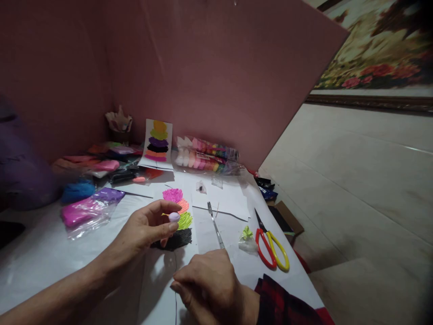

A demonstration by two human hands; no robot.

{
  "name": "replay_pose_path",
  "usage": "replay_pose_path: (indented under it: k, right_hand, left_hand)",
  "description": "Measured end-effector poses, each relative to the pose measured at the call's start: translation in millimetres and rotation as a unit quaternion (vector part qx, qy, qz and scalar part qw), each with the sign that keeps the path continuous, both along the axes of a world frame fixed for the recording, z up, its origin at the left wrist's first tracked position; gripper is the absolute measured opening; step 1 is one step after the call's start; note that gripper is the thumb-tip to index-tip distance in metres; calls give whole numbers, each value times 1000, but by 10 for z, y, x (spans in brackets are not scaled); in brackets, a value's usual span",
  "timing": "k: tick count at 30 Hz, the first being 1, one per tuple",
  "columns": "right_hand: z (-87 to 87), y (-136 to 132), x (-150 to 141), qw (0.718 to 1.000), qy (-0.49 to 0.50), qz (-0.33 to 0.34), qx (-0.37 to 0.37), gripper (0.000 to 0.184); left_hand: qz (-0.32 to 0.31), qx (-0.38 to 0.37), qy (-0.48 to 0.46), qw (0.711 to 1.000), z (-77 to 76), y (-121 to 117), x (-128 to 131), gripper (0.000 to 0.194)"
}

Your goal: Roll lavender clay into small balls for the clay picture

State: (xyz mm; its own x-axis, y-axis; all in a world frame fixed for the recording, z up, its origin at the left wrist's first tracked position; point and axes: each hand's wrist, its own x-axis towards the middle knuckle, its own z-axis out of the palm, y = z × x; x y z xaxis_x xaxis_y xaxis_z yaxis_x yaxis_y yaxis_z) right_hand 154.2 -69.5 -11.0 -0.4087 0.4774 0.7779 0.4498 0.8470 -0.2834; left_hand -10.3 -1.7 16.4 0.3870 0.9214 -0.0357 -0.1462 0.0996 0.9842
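Note:
Between the thumb and fingers of my left hand [149, 225] is a small lilac ball of modelling clay [174, 217], with a thin yellow bit at its left side. Below and to the right, my right hand [211, 284] is closed with thumb and forefinger pressed together; anything inside it is hidden. Under my left hand lies a sheet with textured clay patches: pink [172, 195], orange [183, 206], lime green [185, 220] and black [176, 239]. A metal sculpting tool [215, 223] lies just beyond my right hand.
Scissors with red and yellow handles [272, 248] lie at the right, beside a bag of lime clay [248, 239]. Clay packets [81, 210] are piled at the left. Behind stand a colour sample card [158, 142] and bagged clay sticks [206, 155] against a pink panel [203, 67].

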Motion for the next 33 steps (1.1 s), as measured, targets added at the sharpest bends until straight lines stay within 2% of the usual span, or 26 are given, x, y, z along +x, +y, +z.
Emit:
replay_pose_path:
  k: [4,10,15,19,26,33]
  right_hand:
    - [4,0,5,1000,-20,-11,11,18]
    - [54,-14,19,999,-44,-8,13,17]
    - [43,-16,8,998,-57,-13,17,20]
    - [32,-17,4,998,-54,-22,7,23]
    - [51,-28,11,998,-50,-25,2,20]
    - [27,-21,16,997,-74,-27,12,22]
  left_hand:
    - [15,-6,2,1000,22,-13,23,25]
    - [-8,28,25,999,18,-18,40,41]
    - [-4,-8,16,1000,37,-22,29,25]
    - [-7,-8,13,1000,39,-19,15,32]
    - [-12,-2,10,1000,25,-22,22,23]
    - [-32,25,37,998,57,-40,38,40]
